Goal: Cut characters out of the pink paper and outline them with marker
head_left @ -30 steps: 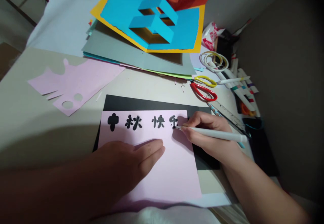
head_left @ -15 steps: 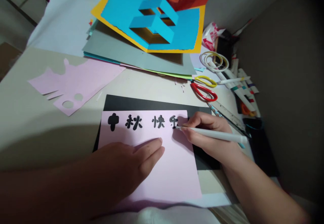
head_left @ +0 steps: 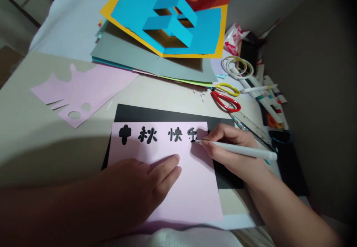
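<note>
A pink sheet of paper (head_left: pixel 192 187) lies on a black sheet (head_left: pixel 156 114) in front of me, with thick black characters written along its top edge. My left hand (head_left: pixel 142 187) rests flat on the pink paper, fingers stretched out and pressing it down. My right hand (head_left: pixel 231 148) is closed around a white pen (head_left: pixel 245 151). The pen's tip touches the last character at the paper's upper right.
A blue and yellow pop-up card (head_left: pixel 167 20) tops a stack of coloured sheets (head_left: pixel 145 59) at the back. A cut pink scrap (head_left: pixel 80 90) lies left. Red-and-yellow scissors (head_left: pixel 225 97), tape rings (head_left: pixel 237 65), markers (head_left: pixel 267 94) and a ruler (head_left: pixel 253 126) crowd the right side.
Almost nothing differs: the pen tip has shifted very slightly on the last character, and my left hand stays pressed on the pink paper.
</note>
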Motion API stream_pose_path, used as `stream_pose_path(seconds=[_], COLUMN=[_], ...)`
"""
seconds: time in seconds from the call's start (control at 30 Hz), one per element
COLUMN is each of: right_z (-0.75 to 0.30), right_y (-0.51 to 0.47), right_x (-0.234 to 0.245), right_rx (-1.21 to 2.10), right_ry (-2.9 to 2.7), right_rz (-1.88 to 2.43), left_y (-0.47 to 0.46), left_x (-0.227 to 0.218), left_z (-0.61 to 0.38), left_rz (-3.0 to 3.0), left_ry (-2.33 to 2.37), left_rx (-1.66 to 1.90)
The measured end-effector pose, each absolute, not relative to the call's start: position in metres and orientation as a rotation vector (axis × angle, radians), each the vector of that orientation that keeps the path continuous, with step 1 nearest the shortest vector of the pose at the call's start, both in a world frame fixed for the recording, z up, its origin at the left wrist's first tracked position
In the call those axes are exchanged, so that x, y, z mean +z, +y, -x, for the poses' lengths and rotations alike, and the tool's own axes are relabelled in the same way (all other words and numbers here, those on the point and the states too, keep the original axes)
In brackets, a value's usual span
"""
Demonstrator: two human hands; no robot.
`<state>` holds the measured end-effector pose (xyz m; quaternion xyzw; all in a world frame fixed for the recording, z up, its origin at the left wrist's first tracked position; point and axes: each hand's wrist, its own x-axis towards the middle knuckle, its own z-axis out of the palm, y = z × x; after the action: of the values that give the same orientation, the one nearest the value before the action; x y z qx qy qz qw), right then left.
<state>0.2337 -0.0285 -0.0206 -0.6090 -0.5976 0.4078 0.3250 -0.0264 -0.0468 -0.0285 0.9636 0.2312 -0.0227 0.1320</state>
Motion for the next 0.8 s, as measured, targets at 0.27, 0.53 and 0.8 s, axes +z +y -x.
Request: stream_pose_path(seconds=[0.27,0.53,0.8], right_z=[-0.234,-0.2326,-0.2356], right_y=[-0.0286,-0.0283,-0.0278], right_x=[-0.0196,-0.0186,-0.0192], right_rx=[1.069,1.092,1.118], right_ry=[-1.604,-1.593,-1.614], right_rz=[1.592,1.585,1.586], left_y=[-0.0432,-0.0427,-0.0408], left_x=[-0.025,-0.0266,-0.0253], left_z=[0.0263,0.0275,0.0299], left_rz=[-2.926,-2.933,-2.919], left_ry=[0.576,0.535,0.563], left_rx=[-0.063,-0.028,-0.096])
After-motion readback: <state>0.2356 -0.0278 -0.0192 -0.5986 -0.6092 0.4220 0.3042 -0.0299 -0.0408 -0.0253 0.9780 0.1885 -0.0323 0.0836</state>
